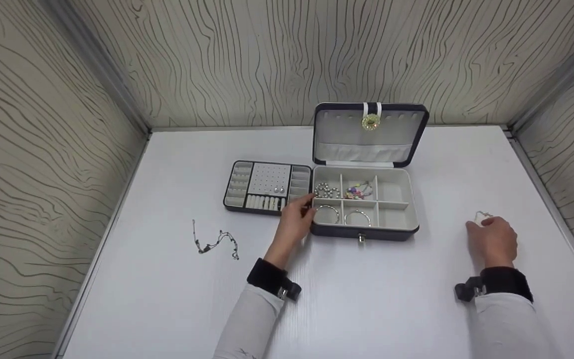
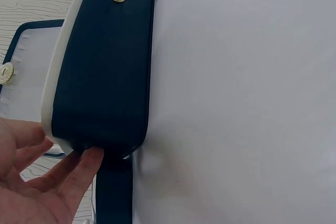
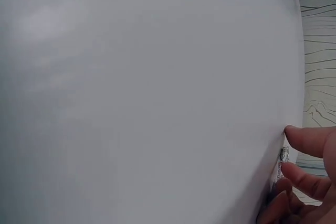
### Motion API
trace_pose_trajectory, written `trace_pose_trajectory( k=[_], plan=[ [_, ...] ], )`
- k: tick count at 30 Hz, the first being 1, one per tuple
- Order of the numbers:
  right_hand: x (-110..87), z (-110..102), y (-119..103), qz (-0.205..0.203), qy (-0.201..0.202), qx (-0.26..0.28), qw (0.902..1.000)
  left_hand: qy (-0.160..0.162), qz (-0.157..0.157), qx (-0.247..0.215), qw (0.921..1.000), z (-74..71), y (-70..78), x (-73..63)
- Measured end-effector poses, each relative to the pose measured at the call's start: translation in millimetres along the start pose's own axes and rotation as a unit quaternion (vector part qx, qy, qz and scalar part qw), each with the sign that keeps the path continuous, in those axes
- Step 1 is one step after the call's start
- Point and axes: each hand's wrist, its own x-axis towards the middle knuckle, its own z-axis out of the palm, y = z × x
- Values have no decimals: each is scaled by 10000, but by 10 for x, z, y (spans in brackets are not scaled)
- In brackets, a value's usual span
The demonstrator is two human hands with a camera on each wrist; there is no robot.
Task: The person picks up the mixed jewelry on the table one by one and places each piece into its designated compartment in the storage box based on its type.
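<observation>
A dark navy jewelry box (image 1: 366, 232) with pale compartments stands with its lid (image 1: 366, 134) raised. My left hand (image 1: 297, 219) is at its left end; in the left wrist view the fingers (image 2: 79, 179) touch the end wall near the front corner. Silver beaded jewelry (image 1: 324, 190), a colorful bracelet (image 1: 359, 190) and two hoop bangles (image 1: 357, 218) lie in separate compartments. Far right, my right hand (image 1: 496, 242) reaches down to a small pale chain bracelet (image 1: 484, 214) on the table. Thumb and forefinger stand apart around a glittering part (image 3: 284, 154), partly hidden by fingers.
A flat jewelry tray (image 1: 269, 179) with earrings and ring slots sits against the box's left side. Farther left, a thin dark-beaded necklace (image 1: 207, 246) lies on the white table (image 1: 366, 299). Wood-patterned panels (image 1: 267, 60) enclose the back and sides.
</observation>
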Motion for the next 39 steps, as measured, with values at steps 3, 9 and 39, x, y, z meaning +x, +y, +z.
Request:
trace_pose_trajectory(
  k=[3,9,39],
  plan=[
    [16,27,-3,-26,83,-20,10000,-6,13,-45,10000,1,4,-1],
    [47,47,-9,-40,178,47,9998,-5,48,-86,10000,2,2,-3],
    [12,84,-122,-577,798,263,9948,-27,-24,49,10000,3,-6,4]
  ],
)
